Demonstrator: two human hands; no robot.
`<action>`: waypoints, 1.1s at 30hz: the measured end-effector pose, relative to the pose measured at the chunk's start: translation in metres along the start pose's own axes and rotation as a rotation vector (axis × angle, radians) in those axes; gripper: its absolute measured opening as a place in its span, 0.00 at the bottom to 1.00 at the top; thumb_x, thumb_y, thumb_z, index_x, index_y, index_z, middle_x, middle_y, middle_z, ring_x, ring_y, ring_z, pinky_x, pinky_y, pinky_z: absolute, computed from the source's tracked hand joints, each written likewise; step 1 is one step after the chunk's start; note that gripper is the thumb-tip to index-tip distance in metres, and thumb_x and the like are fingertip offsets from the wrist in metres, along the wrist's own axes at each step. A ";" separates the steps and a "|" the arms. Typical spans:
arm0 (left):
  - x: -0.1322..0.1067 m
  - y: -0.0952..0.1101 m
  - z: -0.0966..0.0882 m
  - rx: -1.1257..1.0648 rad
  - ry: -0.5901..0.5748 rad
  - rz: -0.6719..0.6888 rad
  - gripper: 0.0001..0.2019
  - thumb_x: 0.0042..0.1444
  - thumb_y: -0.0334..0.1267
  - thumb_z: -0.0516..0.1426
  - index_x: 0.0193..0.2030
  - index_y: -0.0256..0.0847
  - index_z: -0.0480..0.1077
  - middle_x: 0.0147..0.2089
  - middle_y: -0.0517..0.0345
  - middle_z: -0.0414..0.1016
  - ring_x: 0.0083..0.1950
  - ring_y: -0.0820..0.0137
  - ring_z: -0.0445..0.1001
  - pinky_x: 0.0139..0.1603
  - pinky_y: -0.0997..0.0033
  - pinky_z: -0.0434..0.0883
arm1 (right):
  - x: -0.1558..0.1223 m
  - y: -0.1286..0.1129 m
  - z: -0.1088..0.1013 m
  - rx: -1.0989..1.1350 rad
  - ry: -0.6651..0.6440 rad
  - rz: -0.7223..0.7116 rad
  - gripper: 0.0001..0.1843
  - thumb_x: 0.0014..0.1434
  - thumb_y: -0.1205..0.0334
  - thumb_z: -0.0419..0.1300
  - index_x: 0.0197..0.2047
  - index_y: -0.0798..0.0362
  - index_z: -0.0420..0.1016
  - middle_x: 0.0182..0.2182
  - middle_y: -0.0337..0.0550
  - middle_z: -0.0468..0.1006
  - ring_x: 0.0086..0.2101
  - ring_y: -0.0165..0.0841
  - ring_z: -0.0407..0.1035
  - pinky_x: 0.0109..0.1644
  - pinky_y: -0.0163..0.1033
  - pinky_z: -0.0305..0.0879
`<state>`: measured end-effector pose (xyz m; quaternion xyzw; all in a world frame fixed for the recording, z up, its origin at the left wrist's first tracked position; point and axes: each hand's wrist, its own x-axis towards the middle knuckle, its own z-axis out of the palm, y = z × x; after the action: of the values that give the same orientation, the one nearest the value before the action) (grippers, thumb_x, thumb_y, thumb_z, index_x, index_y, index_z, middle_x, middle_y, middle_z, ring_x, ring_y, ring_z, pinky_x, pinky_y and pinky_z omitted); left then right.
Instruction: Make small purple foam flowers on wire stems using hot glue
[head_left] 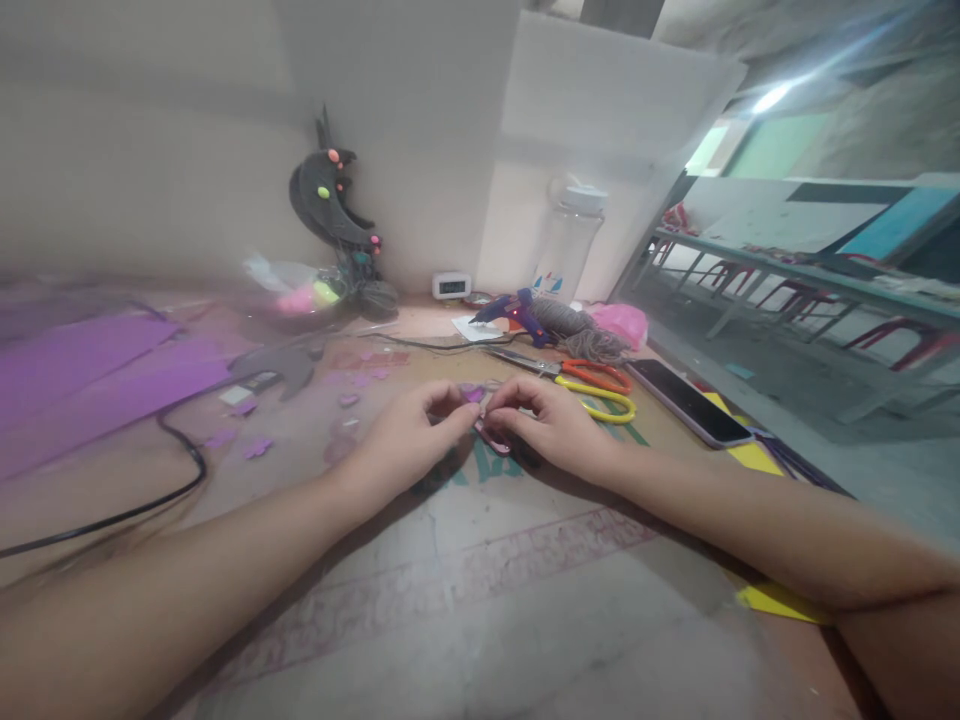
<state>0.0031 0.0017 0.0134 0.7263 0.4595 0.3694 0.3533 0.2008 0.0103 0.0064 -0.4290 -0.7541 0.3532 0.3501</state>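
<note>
My left hand (409, 435) and my right hand (551, 425) meet over the middle of the table, fingertips pinched together on a small pink-purple foam piece (489, 437). The piece hangs partly below my right fingers and rests near the cardboard work surface (465, 560). Both hands are closed around it. Its exact shape is hidden by my fingers.
Scissors (592, 385) with orange and yellow handles lie just behind my right hand, with a phone (690, 402) to their right. A blue glue gun (517, 312), twine, a water bottle (570, 240) and a small clock stand farther back. Purple foam sheets (90, 375), scraps and a black cable (150, 500) lie left.
</note>
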 end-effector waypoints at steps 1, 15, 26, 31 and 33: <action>0.000 0.000 0.000 -0.003 -0.001 -0.002 0.12 0.57 0.44 0.55 0.27 0.41 0.67 0.27 0.61 0.71 0.30 0.70 0.68 0.32 0.70 0.63 | 0.000 0.000 0.000 -0.006 0.006 0.002 0.06 0.60 0.59 0.61 0.34 0.52 0.71 0.25 0.36 0.76 0.26 0.29 0.70 0.34 0.36 0.66; -0.001 -0.003 0.001 0.006 -0.026 0.027 0.11 0.59 0.43 0.55 0.30 0.40 0.70 0.30 0.60 0.73 0.33 0.69 0.70 0.35 0.70 0.64 | 0.000 0.001 0.000 -0.002 -0.009 0.017 0.05 0.62 0.61 0.58 0.36 0.52 0.73 0.26 0.36 0.77 0.26 0.28 0.70 0.35 0.35 0.66; -0.003 0.001 -0.001 0.014 -0.034 0.081 0.10 0.60 0.43 0.55 0.31 0.41 0.71 0.32 0.57 0.77 0.36 0.66 0.73 0.39 0.67 0.68 | -0.001 -0.005 -0.002 0.058 -0.092 -0.072 0.14 0.68 0.55 0.52 0.34 0.53 0.71 0.26 0.38 0.75 0.27 0.28 0.69 0.34 0.35 0.66; -0.006 0.004 -0.001 0.055 -0.084 0.115 0.11 0.60 0.42 0.54 0.29 0.41 0.70 0.31 0.59 0.76 0.35 0.68 0.73 0.38 0.70 0.66 | -0.001 -0.004 -0.002 0.024 -0.074 -0.016 0.09 0.63 0.57 0.59 0.37 0.53 0.75 0.27 0.37 0.76 0.27 0.28 0.69 0.33 0.34 0.66; -0.007 0.005 -0.001 0.068 -0.104 0.121 0.10 0.61 0.40 0.54 0.30 0.41 0.71 0.33 0.59 0.77 0.37 0.68 0.73 0.40 0.70 0.66 | -0.001 -0.005 -0.003 0.012 -0.051 -0.015 0.09 0.62 0.56 0.60 0.37 0.53 0.76 0.26 0.37 0.76 0.27 0.27 0.69 0.33 0.33 0.66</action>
<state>0.0026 -0.0060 0.0166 0.7827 0.4078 0.3361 0.3289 0.2016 0.0078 0.0112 -0.4120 -0.7639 0.3660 0.3359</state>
